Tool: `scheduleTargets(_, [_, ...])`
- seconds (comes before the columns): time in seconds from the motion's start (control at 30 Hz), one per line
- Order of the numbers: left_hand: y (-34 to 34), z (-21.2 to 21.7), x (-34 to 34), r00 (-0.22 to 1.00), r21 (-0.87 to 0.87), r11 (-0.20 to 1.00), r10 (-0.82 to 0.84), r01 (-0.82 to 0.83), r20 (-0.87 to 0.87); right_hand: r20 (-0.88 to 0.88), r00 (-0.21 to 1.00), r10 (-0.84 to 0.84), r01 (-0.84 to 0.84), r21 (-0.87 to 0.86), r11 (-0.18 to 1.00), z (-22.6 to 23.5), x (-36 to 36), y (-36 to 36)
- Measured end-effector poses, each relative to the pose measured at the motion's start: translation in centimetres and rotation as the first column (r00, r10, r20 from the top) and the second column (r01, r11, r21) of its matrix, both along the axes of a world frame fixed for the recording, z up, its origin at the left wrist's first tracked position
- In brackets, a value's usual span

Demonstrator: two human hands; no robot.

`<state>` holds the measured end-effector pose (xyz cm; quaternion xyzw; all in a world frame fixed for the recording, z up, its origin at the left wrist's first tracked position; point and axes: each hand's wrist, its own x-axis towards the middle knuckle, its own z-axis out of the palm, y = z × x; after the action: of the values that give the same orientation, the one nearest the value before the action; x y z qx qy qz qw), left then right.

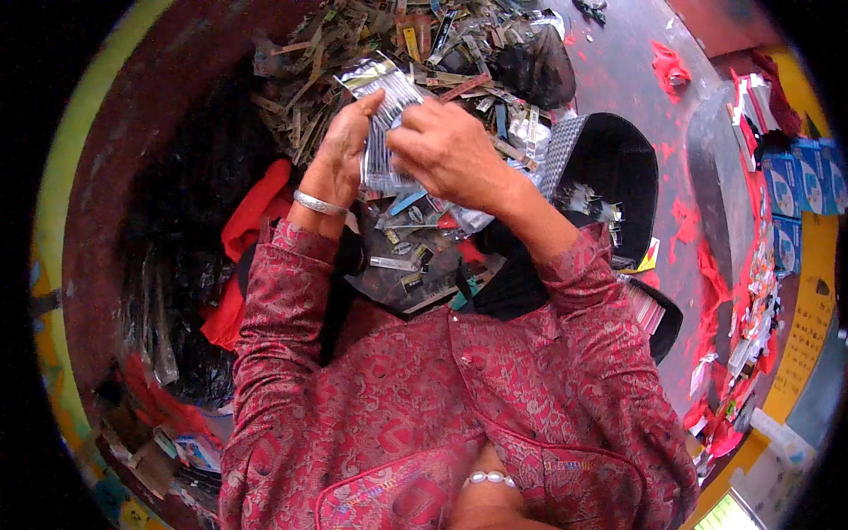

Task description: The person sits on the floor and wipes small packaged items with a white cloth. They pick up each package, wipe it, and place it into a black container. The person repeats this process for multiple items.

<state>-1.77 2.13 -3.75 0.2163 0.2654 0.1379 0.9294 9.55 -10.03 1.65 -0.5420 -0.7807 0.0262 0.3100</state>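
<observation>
Both of my hands are raised over a heap of small flat strips and packets [415,44]. Between them is a clear plastic packet of silvery strips [382,132]. My left hand [343,146] grips its left edge, thumb up along the packet; a silver bangle sits on that wrist. From the right, my right hand [450,150] closes over the packet's upper right side, fingers curled on it. Red patterned sleeves cover both forearms. The packet's lower end shows below my hands.
A black bowl-shaped container [609,168] with a few silvery pieces stands at the right. More loose strips lie in a dark tray [415,274] on my lap. Red cloth [252,221] sits at left, black plastic bags [168,291] beyond it. Blue boxes [795,185] and red scraps line the right edge.
</observation>
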Motion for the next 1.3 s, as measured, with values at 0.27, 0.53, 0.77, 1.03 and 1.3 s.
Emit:
scheduleTargets(0.27, [1.3, 3.7, -1.2, 0.959, 0.134, 0.955, 0.245, -0.265, 0.144, -0.34, 0.765, -0.546, 0.459, -0.307, 0.834, 1.6, 5.9, -2.3])
scheduleTargets(0.53, [-0.1, 4.6, -0.2, 0.935, 0.063, 0.968, 0.215, -0.242, 0.283, -0.729, 0.26, -0.634, -0.186, -0.682, 0.708, -0.2, 3.0, -0.3])
scheduleTargets(0.77, [-0.6, 4.7, -0.4, 0.963, 0.136, 0.965, 0.196, -0.223, 0.187, -0.774, 0.419, -0.474, -0.007, -0.526, 0.851, -0.3, 2.5, -0.2])
scheduleTargets(1.03, [-0.3, 3.3, -0.2, 0.949, 0.056, 0.954, 0.287, -0.296, 0.129, -0.209, 0.821, -0.531, 0.56, 0.113, 0.821, 2.4, 3.1, -0.6])
scheduleTargets(1.3, [-1.1, 3.6, 0.6, 0.944, 0.12, 0.97, 0.17, -0.211, 0.283, 0.456, 0.802, -0.386, 0.293, 0.262, 0.919, 1.1, -0.9, -1.1])
